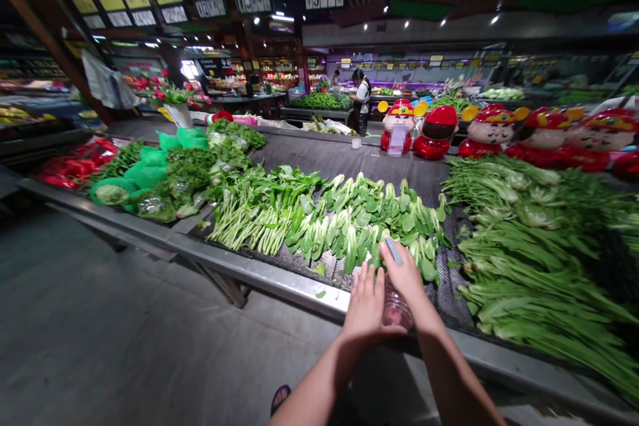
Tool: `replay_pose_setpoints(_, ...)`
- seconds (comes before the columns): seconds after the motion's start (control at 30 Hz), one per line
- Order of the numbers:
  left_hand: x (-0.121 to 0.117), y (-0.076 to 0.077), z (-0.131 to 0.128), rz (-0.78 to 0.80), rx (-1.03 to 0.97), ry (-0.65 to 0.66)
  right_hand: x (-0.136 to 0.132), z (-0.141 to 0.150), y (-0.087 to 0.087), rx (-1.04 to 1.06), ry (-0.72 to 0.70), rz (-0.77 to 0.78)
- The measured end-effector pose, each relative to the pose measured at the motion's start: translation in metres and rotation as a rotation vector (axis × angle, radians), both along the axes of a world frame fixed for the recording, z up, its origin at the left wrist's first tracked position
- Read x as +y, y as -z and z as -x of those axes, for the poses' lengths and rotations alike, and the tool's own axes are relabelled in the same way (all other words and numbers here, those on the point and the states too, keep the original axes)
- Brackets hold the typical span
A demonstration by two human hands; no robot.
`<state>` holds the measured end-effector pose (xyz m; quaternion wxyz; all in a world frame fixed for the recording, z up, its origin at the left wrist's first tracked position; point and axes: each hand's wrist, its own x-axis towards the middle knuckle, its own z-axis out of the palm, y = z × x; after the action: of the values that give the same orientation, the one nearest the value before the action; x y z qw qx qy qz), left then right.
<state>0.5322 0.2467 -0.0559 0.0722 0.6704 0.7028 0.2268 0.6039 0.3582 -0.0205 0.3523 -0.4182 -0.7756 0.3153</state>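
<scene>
My left hand (366,303) is wrapped around a clear plastic spray bottle (396,308) from the left. My right hand (403,273) grips its top, with the grey trigger or nozzle (394,251) sticking up above my fingers. Both hands hover over the metal front edge (279,276) of a produce stand, just in front of a heap of bok choy (372,223). A bundle of long-stemmed greens (259,210) lies left of the bok choy.
Long green stalks (529,266) fill the right of the stand. Bagged lettuces and leafy greens (160,176) and red peppers (74,166) lie to the left. Red figurines (439,133) line the back. A person (360,101) stands at a far stall. Grey floor (124,333) spreads left.
</scene>
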Motion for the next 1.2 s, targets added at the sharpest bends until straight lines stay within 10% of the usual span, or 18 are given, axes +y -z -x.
replay_pose_setpoints(0.53,0.010,-0.039,0.051,-0.037,-0.044,0.068,0.013,0.046,-0.041,0.117,0.027,-0.029)
replay_pose_setpoints(1.2,0.004,-0.032,0.104,-0.042,-0.085,0.110,0.010,0.097,-0.028,0.227,0.047,0.054)
